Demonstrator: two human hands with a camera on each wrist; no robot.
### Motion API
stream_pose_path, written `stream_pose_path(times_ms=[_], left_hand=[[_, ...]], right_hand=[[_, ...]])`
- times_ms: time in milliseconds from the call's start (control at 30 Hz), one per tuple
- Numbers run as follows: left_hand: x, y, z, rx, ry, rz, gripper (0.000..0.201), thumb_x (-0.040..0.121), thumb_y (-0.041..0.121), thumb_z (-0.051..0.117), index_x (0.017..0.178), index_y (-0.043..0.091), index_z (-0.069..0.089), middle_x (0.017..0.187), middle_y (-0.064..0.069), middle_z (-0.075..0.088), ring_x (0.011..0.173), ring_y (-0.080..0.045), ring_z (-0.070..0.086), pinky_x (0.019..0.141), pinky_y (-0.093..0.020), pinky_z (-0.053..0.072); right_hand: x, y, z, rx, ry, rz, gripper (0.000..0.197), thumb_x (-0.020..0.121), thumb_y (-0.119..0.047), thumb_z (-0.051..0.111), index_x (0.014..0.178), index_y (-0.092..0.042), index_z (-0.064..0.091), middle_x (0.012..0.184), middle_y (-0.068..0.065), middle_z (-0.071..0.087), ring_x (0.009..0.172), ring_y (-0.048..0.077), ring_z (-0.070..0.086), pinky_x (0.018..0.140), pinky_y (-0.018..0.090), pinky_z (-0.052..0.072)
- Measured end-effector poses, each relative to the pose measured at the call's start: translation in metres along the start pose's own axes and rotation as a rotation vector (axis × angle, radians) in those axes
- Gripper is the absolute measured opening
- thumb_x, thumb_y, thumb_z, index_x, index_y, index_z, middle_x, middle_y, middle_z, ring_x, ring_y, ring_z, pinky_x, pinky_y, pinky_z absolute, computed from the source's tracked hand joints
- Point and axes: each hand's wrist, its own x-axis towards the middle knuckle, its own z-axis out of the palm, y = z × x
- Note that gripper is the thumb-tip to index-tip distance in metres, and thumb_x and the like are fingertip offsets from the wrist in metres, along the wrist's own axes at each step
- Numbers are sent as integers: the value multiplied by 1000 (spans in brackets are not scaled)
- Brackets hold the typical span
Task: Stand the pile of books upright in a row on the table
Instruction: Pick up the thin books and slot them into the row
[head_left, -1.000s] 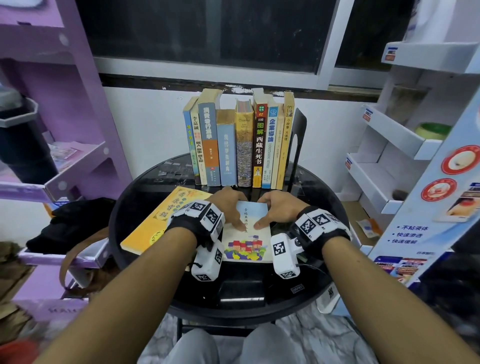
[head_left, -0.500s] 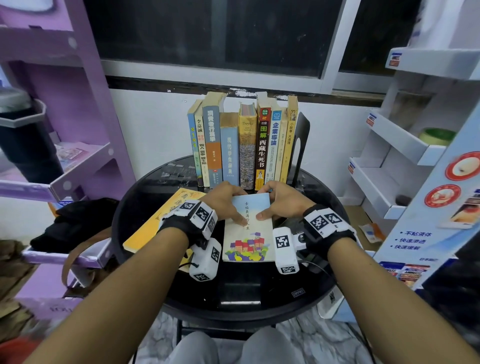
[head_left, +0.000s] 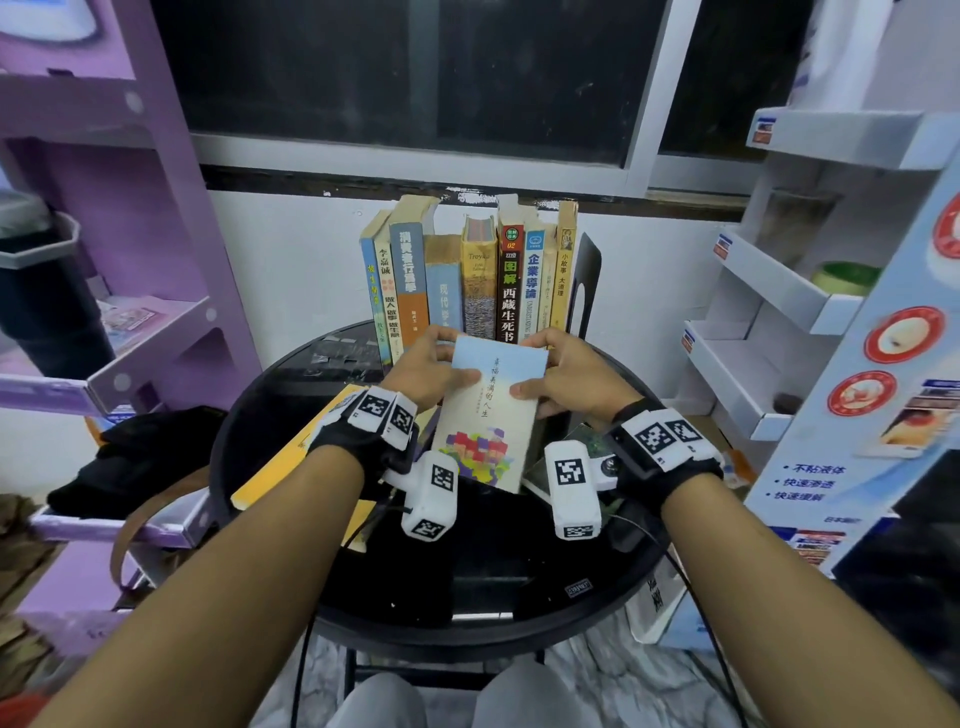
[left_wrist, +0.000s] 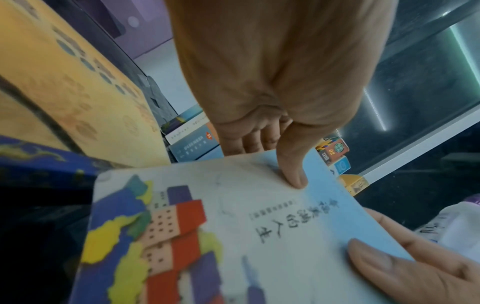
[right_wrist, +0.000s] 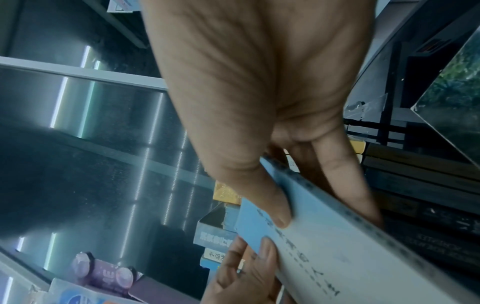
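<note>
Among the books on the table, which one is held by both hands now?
The pale blue book with coloured blocks on its cover; left hand and right hand pinch it. The others stand or lie untouched.

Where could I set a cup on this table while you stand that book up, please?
The barest patch is the near edge of the table, between your wrists and the rim. Another lies far left, between the yellow book and the row. The middle is crowded: both hands hold the blue book there.

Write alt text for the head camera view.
Both hands, left hand and right hand, grip a pale blue book and tilt it up off a round black table. Behind it a row of upright books stands against a black bookend.
</note>
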Motion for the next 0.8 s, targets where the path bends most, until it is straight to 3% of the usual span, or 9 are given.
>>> stream_pose_path(times_ms=[100,267,433,567,667,733,800], left_hand=[[1,7,4,-12,-39,43,39,80,-6,70,101,17,47,95,-6,60,91,-30,61,81,-48,54],[3,19,16,-53,-65,112,37,79,-9,68,94,19,50,90,-8,62,82,-30,62,77,-47,54],[8,29,28,-94,-68,152,37,82,-7,67,115,6,56,95,-6,64,94,-30,63,86,-47,54],[11,38,43,-68,-71,180,34,83,-5,66,114,7,57,96,-3,62,95,-23,61,79,-36,56],[15,47,54,-14,-81,185,37,85,-4,65,120,3,56,100,-4,61,95,-19,60,72,-23,53],[18,54,59,33,-67,211,38,87,0,65,123,7,56,112,-5,62,101,-15,58,83,-23,52],[23,61,61,77,-5,257,37,87,4,65,123,13,57,119,-2,62,110,-13,56,97,-27,46]], right_hand=[[-8,-6,-1,-36,-113,-10,28,90,-3,64,109,-20,52,119,12,59,96,25,68,66,43,61],[-17,-9,-10,-104,-33,-96,39,88,-7,67,119,-25,51,115,7,60,98,25,68,69,46,61],[-23,-9,-20,-21,31,-133,46,84,-3,70,122,-24,53,112,2,60,100,21,67,71,45,61],[-26,-7,-28,-31,141,-144,48,83,-4,71,125,-20,56,107,-2,62,96,20,68,66,41,62],[-28,-2,-36,-82,206,-148,41,84,-5,70,120,-20,58,101,-5,61,85,10,66,53,24,57],[-28,2,-42,-116,241,-135,36,84,-6,69,114,-23,58,101,-2,63,82,9,65,48,18,53],[-27,6,-48,-142,277,-113,34,84,-7,69,111,-24,58,104,1,65,86,16,67,51,20,56]])
